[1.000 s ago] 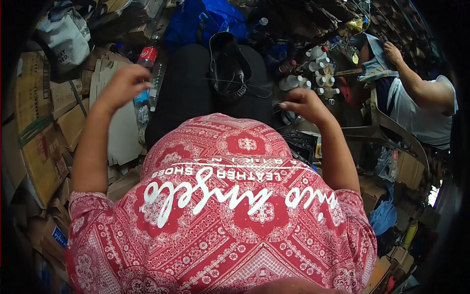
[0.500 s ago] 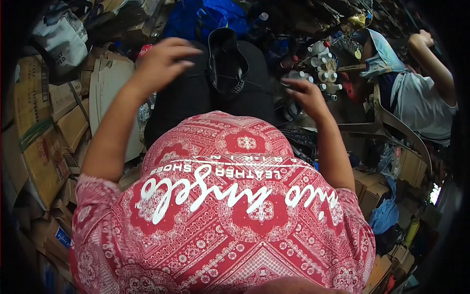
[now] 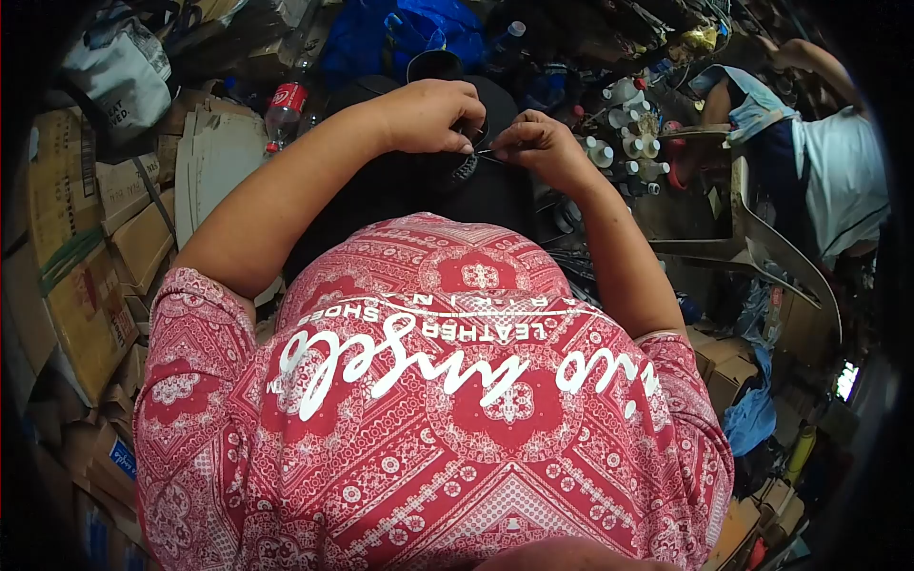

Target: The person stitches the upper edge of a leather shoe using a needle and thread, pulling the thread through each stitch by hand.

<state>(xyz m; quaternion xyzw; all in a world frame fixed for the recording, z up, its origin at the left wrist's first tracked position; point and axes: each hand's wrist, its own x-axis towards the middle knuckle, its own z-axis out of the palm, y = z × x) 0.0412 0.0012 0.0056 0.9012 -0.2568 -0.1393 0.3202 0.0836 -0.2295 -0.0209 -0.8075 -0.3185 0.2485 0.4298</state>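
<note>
A black shoe-like item (image 3: 461,173) rests on my lap between the dark trouser legs, mostly covered by my hands. My left hand (image 3: 436,116) bends over it from the left, fingertips pinched at its edge. From the right, my right hand (image 3: 539,143) is closed in a pinch around a thin, needle-like piece (image 3: 485,151) that points toward the left fingertips. The two hands are close together, with a small gap between them. What the left fingertips grip is too small to make out.
Cardboard (image 3: 81,285) is piled at the left, beside a red-labelled bottle (image 3: 285,107). A blue bag (image 3: 381,43) lies ahead. Capped bottles (image 3: 636,133) cluster right of my hands. Another person in a white shirt (image 3: 843,181) is at the right, near a chair frame (image 3: 752,228).
Both hands have moved inward over the black item and their fingers have closed. The left hand travelled rightward from beside the bottle. The other person's arm and body have shifted.
</note>
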